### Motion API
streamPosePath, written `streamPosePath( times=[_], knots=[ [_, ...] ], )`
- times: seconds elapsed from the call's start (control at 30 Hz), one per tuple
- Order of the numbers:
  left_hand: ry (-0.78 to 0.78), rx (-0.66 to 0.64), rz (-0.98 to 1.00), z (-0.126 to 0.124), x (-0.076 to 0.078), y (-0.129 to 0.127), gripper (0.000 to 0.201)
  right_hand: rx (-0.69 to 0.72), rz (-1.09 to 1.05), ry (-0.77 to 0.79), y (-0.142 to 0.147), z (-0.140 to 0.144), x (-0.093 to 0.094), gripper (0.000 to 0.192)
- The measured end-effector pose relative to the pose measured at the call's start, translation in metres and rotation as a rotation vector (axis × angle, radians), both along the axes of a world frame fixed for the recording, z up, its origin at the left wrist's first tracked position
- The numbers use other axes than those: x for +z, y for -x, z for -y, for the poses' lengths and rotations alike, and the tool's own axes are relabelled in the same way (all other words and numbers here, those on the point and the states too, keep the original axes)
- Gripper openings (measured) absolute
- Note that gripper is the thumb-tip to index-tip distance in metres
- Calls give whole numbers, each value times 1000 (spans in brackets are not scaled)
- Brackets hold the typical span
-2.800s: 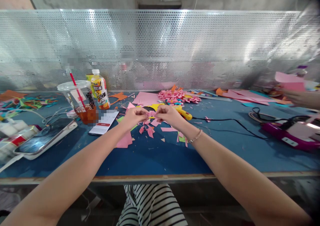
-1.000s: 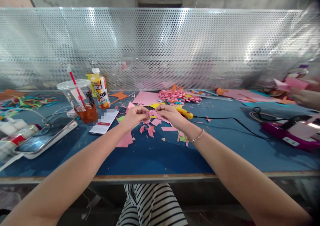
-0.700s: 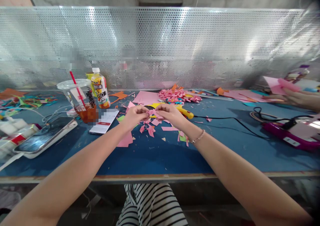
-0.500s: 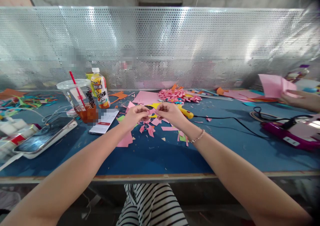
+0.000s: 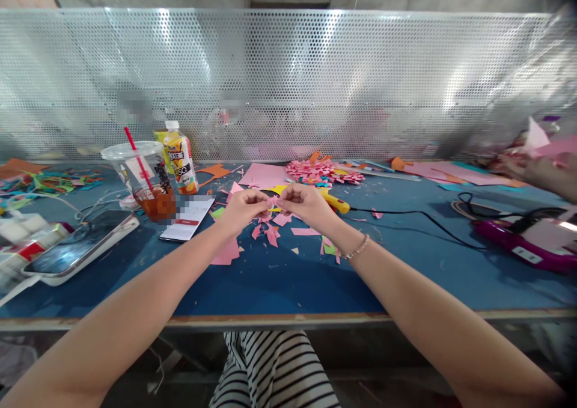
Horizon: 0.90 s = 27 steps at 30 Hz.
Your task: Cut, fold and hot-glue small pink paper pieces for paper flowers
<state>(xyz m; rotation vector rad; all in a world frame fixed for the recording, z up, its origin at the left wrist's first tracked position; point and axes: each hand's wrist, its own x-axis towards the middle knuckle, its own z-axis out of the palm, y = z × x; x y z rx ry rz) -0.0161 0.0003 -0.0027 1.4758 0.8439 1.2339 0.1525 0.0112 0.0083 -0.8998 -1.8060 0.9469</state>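
Observation:
A small piece of pink paper (image 5: 273, 202) is pinched between my two hands, just above the blue tabletop. My left hand (image 5: 247, 208) grips its left side with thumb and fingertips. On its right side, my right hand (image 5: 303, 204) does the same, a beaded bracelet on the wrist. Pink paper scraps (image 5: 271, 235) lie scattered below the fingers. Behind the hands sit a pink paper sheet (image 5: 264, 175) and a heap of folded pink paper pieces (image 5: 311, 172). A yellow-handled corded tool (image 5: 337, 202) rests just right of my right hand, its front part hidden.
Leftward stand a plastic cup with red straw (image 5: 153, 200), a drink bottle (image 5: 180, 158), a phone (image 5: 188, 219) and another phone on a cable (image 5: 83, 246). A purple power strip (image 5: 518, 246) lies right. Another person's hand (image 5: 550, 170) holds pink paper. A perforated metal panel (image 5: 279, 83) closes the back.
My fingers have drawn slightly closer together, and the pink paper between them looks more bunched. At the right, the other person's hand and pink sheet have shifted.

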Motion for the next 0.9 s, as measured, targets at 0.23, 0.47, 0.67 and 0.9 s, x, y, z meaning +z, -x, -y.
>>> streamPosePath(
  times=[0.23,0.47,0.67,0.9],
  knots=[
    [-15,-31,11,-3,-4,0,15,-39,71,-115,1,2,-1,15],
    [-21,-26,1,-2,-4,0,15,-47,96,-118,1,2,-2,15],
    [22,-59,25,-3,-4,0,16,-63,92,-129,2,2,-3,14],
    [86,-106,89,-3,-4,0,17,-35,79,-80,1,0,-2,16]
  ],
)
